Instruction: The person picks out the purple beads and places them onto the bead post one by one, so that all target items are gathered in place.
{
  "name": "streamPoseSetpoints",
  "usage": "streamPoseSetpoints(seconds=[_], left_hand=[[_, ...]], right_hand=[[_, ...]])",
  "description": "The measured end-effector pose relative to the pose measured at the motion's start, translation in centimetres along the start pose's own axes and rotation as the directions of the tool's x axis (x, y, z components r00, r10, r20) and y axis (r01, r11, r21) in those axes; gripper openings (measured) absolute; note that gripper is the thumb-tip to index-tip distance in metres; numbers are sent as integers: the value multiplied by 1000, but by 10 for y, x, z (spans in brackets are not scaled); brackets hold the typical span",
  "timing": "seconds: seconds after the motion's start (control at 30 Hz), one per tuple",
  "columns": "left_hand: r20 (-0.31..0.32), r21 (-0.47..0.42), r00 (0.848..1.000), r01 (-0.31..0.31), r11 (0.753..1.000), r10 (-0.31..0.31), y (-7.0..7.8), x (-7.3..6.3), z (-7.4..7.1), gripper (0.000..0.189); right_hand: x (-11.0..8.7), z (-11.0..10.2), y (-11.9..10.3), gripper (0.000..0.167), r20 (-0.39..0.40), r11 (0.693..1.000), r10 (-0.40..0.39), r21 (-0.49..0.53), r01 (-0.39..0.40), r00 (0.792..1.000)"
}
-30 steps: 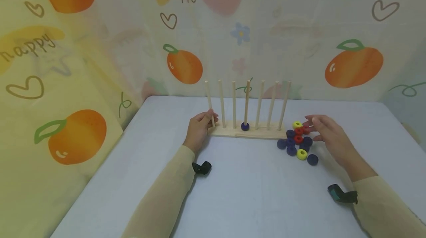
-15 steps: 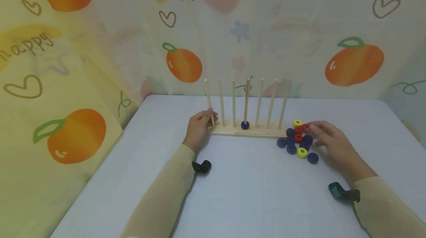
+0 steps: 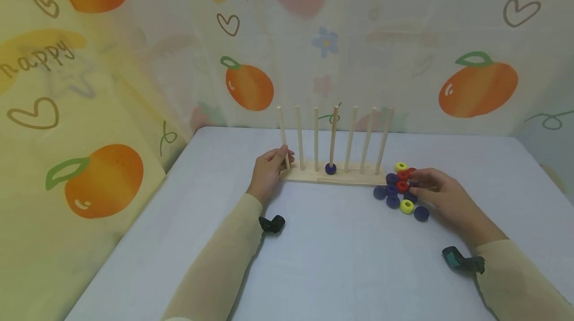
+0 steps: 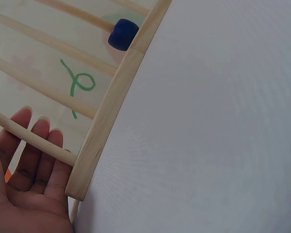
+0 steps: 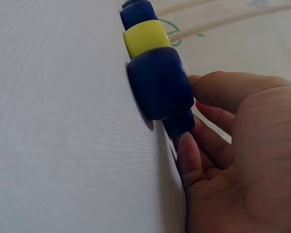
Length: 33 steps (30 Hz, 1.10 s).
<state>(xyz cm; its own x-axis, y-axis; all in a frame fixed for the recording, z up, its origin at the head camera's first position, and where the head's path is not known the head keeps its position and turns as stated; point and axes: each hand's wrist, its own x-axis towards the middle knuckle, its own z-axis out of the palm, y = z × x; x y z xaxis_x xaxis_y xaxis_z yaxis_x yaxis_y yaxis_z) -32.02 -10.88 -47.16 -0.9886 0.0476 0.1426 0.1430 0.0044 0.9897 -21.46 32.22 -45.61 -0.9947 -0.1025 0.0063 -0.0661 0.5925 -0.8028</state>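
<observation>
A wooden rack (image 3: 345, 177) with several upright pegs stands on the table; one dark blue bead (image 3: 330, 169) sits at the foot of its middle peg. My left hand (image 3: 268, 171) holds the leftmost peg (image 4: 36, 141) between thumb and fingers, low near the base. At the rack's right end lies a loose cluster of beads, blue, red (image 3: 402, 186) and yellow (image 3: 406, 206). My right hand (image 3: 441, 194) is at the cluster's right side, its thumb and fingers around a blue bead (image 5: 180, 125), which they mostly hide in the head view.
A white cloth covers the table (image 3: 332, 261). Another blue bead (image 3: 421, 214) lies nearest the front, by a yellow one. Behind the rack hangs a curtain (image 3: 179, 62) printed with oranges and hearts. Each wrist wears a small black camera (image 3: 272, 224).
My right hand has come down and left onto the cluster, and its fingers have closed around a blue bead. The left hand keeps its hold on the leftmost peg.
</observation>
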Motion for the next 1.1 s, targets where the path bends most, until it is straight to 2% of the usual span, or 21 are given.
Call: streamPoseSetpoints(seconds=[0.3,0.63,1.1], left_hand=[[-3,5,1000,-3,1000,3,-1,0,0,55],[2,19,1000,4,1000,-4,1,-1,0,51],[-1,36,1000,7,999,-7,2,-2,0,58]], right_hand=[[1,-3,2,47,41,999,20,-48,-18,999],[-1,-7,2,42,70,1000,8,-20,-7,998],[-1,-6,1,47,52,990,53,-130,-45,997]])
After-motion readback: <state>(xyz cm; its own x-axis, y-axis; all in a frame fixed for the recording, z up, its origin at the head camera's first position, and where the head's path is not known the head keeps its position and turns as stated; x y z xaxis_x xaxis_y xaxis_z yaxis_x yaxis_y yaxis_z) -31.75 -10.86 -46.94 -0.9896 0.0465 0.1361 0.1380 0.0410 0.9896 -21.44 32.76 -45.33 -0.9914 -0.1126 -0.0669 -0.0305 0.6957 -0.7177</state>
